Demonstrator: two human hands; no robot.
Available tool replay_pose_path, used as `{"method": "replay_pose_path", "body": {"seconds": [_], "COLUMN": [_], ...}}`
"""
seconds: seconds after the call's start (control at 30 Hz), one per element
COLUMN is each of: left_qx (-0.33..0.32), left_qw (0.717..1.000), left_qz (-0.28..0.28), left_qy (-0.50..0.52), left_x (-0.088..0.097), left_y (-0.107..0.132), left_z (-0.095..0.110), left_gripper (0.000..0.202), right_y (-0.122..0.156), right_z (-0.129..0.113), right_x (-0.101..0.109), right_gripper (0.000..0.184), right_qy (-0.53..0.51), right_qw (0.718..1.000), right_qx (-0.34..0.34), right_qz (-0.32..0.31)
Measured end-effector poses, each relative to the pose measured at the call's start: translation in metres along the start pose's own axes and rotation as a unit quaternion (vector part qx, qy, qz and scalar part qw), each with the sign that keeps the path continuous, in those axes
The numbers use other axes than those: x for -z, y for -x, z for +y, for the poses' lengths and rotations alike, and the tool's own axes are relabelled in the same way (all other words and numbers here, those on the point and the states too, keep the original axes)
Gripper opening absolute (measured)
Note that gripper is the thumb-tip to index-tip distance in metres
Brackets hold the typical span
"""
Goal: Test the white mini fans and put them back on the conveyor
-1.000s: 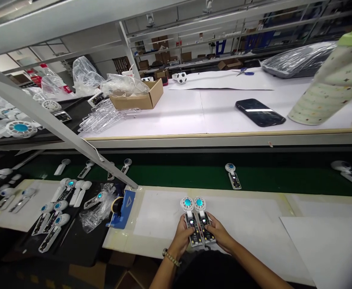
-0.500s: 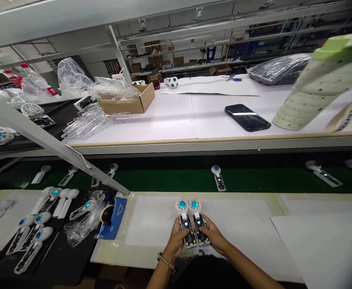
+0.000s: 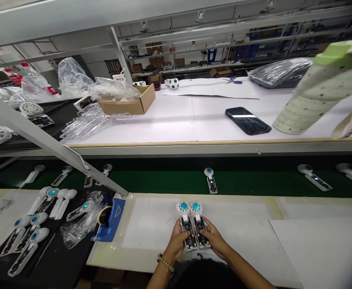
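Note:
Two small white handheld fans with bare circuit boards in their handles stand side by side, blue-centred round heads pointing away from me. My left hand (image 3: pixel 178 240) is closed around the handle of the left fan (image 3: pixel 183 208), thumb on its board. The right fan (image 3: pixel 196 207) is gripped the same way by my right hand (image 3: pixel 214 240). Both handles nearly touch, held over the white work surface (image 3: pixel 148 224). Just beyond, another such fan (image 3: pixel 211 182) lies on the green conveyor belt (image 3: pixel 164 180), its board lit.
Several fans lie on a black mat (image 3: pixel 61 257) at left, near a blue tape dispenser (image 3: pixel 111 220) and a plastic bag (image 3: pixel 81 224). A slanting metal post (image 3: pixel 52 146) crosses the left side. The raised shelf holds a carton (image 3: pixel 134 105), a phone (image 3: pixel 248 120) and a bottle (image 3: pixel 311 92).
Fans on the belt have moved to the left. Both hands keep hold of their fans in nearly the same place. The bright lights on the two held boards no longer show.

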State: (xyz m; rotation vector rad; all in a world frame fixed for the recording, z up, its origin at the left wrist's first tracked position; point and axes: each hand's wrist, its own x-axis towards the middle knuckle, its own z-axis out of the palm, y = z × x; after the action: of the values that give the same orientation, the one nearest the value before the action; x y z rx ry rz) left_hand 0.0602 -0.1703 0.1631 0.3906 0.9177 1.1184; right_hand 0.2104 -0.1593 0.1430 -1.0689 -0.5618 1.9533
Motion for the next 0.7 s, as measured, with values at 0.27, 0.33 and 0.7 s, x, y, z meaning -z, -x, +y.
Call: {"method": "replay_pose_path", "body": {"seconds": [0.27, 0.33, 0.7], "left_qx": [0.093, 0.121, 0.132], "left_qw": [0.995, 0.990, 0.960], "left_qz": [0.019, 0.067, 0.242], "left_qy": [-0.006, -0.031, -0.057], "left_x": [0.002, 0.004, 0.049], "left_y": [-0.007, -0.013, -0.065], "left_z": [0.001, 0.002, 0.002], "left_gripper": [0.047, 0.057, 0.039], "right_y": [-0.001, -0.006, -0.072], "right_z": [-0.011, -0.015, -0.022], "right_x": [0.005, 0.008, 0.081], "right_gripper": [0.044, 0.036, 0.034], "right_qy": [-0.061, -0.062, 0.079], "right_qw": [0.995, 0.992, 0.975], "right_qx": [-0.055, -0.094, -0.107], "right_qz": [-0.065, -0.049, 0.176]}}
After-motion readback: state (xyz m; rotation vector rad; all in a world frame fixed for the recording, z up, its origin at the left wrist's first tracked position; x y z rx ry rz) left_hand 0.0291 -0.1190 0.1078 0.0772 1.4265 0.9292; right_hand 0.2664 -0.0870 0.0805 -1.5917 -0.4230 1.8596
